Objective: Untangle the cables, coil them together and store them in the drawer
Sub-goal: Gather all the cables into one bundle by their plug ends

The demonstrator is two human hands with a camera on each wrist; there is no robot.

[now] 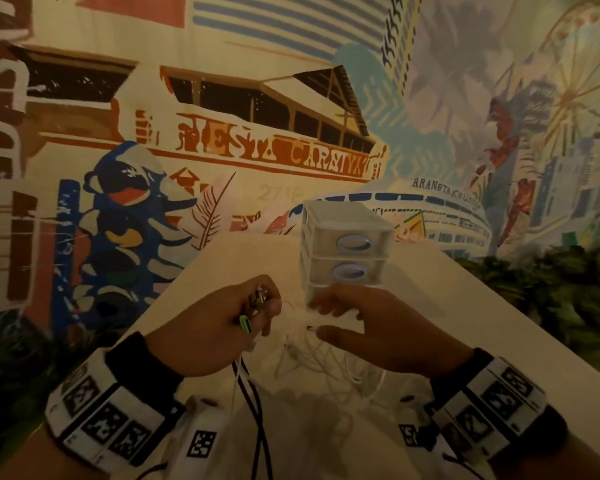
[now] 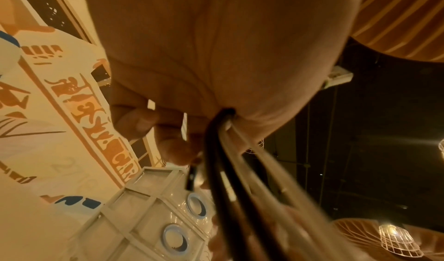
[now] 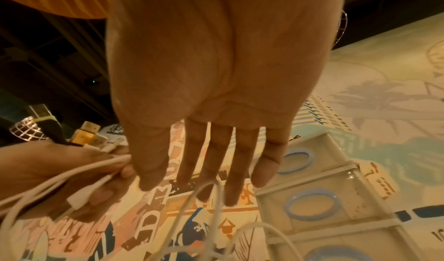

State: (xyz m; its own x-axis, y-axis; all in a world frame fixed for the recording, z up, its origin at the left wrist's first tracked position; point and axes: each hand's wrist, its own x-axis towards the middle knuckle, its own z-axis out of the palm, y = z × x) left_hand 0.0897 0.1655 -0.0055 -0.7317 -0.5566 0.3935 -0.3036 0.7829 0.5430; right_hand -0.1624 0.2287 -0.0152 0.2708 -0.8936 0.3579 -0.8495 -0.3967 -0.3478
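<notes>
Several white cables (image 1: 312, 358) and a black one (image 1: 257, 410) lie tangled on the white table (image 1: 458, 306). My left hand (image 1: 264, 313) grips a bundle of cable ends, their plugs (image 1: 260, 295) sticking up from the fist. In the left wrist view the black and white cables (image 2: 223, 151) run out of the closed fist. My right hand (image 1: 323, 317) is open with straight fingers (image 3: 216, 170), hovering over a white cable loop (image 3: 204, 198) just in front of the drawer unit (image 1: 347, 251). That clear unit has three drawers with blue ring handles, all closed.
The drawer unit stands at mid-table, close behind my right hand. A painted mural wall (image 1: 222, 133) rises behind the table. Dark green foliage (image 1: 551, 289) borders the table on the right. Wrist-camera cords hang near the table's front edge.
</notes>
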